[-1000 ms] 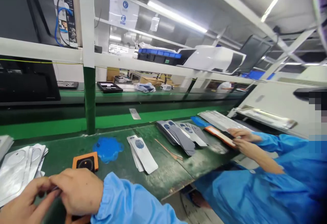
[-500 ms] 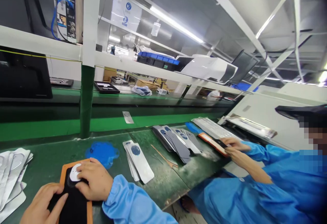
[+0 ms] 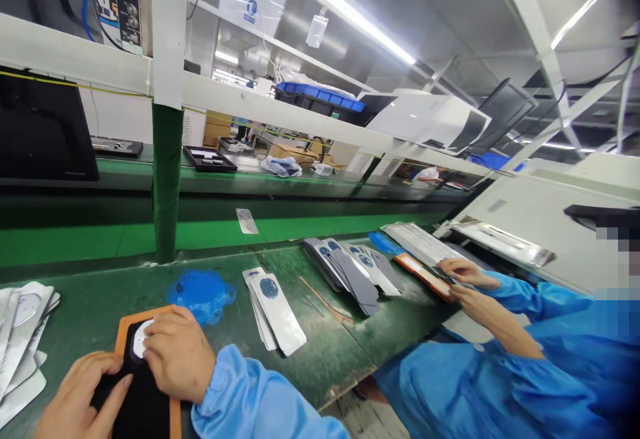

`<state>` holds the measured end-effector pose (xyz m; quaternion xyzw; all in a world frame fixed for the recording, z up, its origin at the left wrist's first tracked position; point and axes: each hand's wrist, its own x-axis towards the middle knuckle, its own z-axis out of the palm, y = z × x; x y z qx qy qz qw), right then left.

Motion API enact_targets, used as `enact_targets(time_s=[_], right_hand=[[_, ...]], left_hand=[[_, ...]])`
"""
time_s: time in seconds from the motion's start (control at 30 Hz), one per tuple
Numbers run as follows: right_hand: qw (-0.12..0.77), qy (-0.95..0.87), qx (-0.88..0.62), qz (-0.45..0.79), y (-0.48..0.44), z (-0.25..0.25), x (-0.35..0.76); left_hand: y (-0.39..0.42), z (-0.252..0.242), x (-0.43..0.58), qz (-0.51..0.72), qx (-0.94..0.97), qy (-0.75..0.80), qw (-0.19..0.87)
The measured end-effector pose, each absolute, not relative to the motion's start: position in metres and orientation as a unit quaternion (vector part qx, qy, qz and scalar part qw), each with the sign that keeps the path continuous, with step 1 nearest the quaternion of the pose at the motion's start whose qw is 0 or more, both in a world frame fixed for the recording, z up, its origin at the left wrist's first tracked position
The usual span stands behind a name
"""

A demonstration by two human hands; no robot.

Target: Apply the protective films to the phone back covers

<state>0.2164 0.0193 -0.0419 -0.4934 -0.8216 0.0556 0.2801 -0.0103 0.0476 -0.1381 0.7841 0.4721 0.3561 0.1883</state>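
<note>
A flat black panel (image 3: 145, 405) lies inside an orange-rimmed tray (image 3: 175, 419) at the lower left. My left hand (image 3: 83, 392) is closed at the panel's left side, its thumb and forefinger close together on it. The fingers of my right hand (image 3: 183, 355) are bent over a white oval piece (image 3: 141, 340) and hold it against the panel's upper end, partly hiding it. Just beyond the tray is a blue patch (image 3: 203, 295) on the bench. Silvery sheets (image 3: 23, 339) lie piled to the left, and pale plates with dark ovals (image 3: 277, 312) to the right.
The green bench (image 3: 320, 349) also carries grey plates (image 3: 345, 272) and a thin orange-brown strip (image 3: 327, 302). A green post (image 3: 166, 185) rises behind the tray. At right, a co-worker in a blue sleeve (image 3: 525, 305) handles a dark part over another orange tray (image 3: 420, 275).
My right hand has shifted slightly left and now covers more of the white oval piece, which sits a little lower and flatter on the panel. The camera view has tilted slightly.
</note>
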Motion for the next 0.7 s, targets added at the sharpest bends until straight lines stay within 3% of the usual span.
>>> enact_targets(time_s=[0.33, 0.7], right_hand=[[0.27, -0.813, -0.511, 0.077, 0.016, -0.035, 0.221], [0.375, -0.79, -0.472, 0.109, 0.025, -0.041, 0.215]], left_hand=[[0.042, -0.106, -0.005, 0.349, 0.795, 0.455, 0.198], [0.021, -0.06, 0.015, 0.427, 0.768, 0.434, 0.199]])
